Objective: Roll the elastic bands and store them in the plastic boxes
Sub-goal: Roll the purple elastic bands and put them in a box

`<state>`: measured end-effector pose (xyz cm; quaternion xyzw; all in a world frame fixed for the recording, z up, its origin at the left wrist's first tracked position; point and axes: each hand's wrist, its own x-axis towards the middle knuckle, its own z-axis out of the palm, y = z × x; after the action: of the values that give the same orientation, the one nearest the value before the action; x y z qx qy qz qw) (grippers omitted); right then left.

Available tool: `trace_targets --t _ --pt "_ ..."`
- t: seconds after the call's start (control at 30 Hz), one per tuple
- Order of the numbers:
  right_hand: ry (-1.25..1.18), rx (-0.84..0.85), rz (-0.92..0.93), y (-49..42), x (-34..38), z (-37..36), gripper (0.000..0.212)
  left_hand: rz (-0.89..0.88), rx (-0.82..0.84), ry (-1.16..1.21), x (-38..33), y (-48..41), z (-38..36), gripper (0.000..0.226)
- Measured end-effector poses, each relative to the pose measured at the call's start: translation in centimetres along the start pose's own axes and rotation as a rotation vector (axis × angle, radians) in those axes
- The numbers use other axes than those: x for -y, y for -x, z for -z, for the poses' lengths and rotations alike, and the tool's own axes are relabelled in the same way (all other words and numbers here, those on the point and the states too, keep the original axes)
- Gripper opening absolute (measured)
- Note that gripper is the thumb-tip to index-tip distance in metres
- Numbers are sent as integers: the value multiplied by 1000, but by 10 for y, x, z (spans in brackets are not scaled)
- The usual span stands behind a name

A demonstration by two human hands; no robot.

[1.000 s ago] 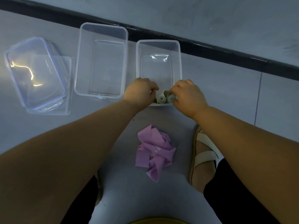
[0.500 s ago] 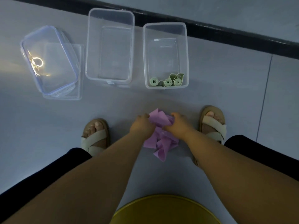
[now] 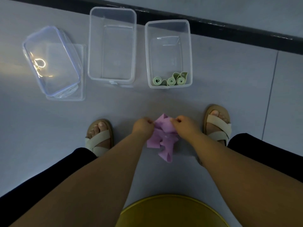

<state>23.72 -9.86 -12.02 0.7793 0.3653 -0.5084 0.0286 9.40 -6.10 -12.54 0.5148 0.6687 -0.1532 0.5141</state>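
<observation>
Both hands are down near the grey floor (image 3: 229,82), between the person's two feet in beige strap sandals (image 3: 99,138). The left hand (image 3: 143,128) and right hand (image 3: 185,126) each pinch the top of a crumpled heap of lilac-purple elastic bands (image 3: 164,139), with fingers curled on the fabric. The loose ends hang toward six o'clock. Whether the heap rests on the floor cannot be told.

At twelve o'clock from the hands stands the smaller clear plastic box (image 3: 190,53). Three rolled pale-green elastic bands (image 3: 169,81) lie side by side against its near wall. Just beside it, at eleven o'clock, stands the larger clear plastic box (image 3: 113,46). At ten o'clock, two clear plastic lids (image 3: 52,63) lie stacked, the upper one skewed. A round yellow seat (image 3: 170,212) shows at six o'clock.
</observation>
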Motion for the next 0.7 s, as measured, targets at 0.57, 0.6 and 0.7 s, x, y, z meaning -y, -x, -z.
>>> trace_targets --t 0.57,0.6,0.7 --pt "-364 -65 251 124 69 87 15 -68 153 660 -56 128 91 35" --pt "-344 -62 283 134 72 96 18 -123 171 596 -58 139 98 30" --pt "-260 -83 373 165 81 119 19 -203 127 505 -70 176 117 11"
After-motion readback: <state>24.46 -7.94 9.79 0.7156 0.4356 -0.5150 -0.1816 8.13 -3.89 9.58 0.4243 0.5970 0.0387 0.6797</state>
